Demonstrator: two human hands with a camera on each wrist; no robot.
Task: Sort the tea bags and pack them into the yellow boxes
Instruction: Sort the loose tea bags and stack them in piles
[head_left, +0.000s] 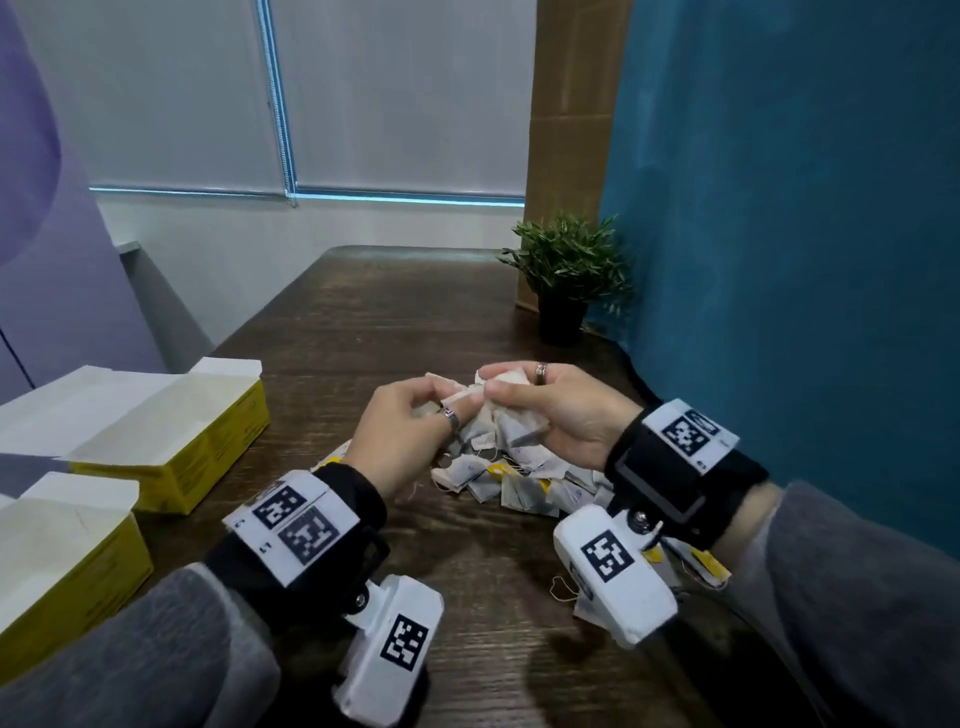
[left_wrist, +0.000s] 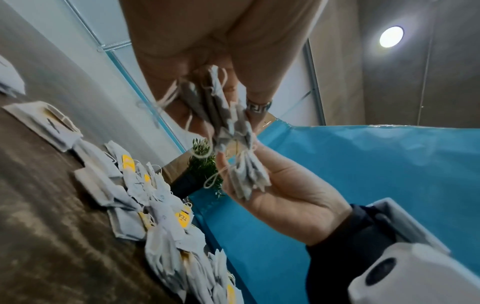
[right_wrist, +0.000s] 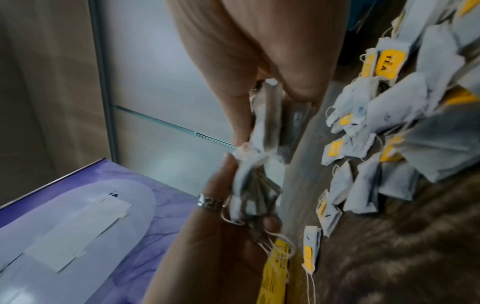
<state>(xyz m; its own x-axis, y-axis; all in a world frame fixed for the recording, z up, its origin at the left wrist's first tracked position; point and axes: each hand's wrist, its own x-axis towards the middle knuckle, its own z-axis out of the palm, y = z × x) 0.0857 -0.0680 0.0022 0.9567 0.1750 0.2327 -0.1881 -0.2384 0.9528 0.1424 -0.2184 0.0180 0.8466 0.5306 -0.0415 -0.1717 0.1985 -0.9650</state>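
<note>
Above a loose pile of white tea bags (head_left: 519, 480) with yellow tags on the dark wooden table (head_left: 374, 322), both hands meet. My left hand (head_left: 441, 402) grips a small bundle of tea bags (left_wrist: 210, 102) with strings hanging from it. My right hand (head_left: 493, 384) pinches a second bundle of tea bags (left_wrist: 246, 176), and the two bundles touch. Two open yellow boxes stand at the left, the far yellow box (head_left: 208, 452) and the near yellow box (head_left: 78, 587). Their white insides hold nothing I can see.
A potted green plant (head_left: 566, 270) stands at the back right of the table, beside a blue wall (head_left: 779, 234). More tea bags (head_left: 706, 566) lie under my right wrist. White box flaps (head_left: 62, 410) spread out at the left edge.
</note>
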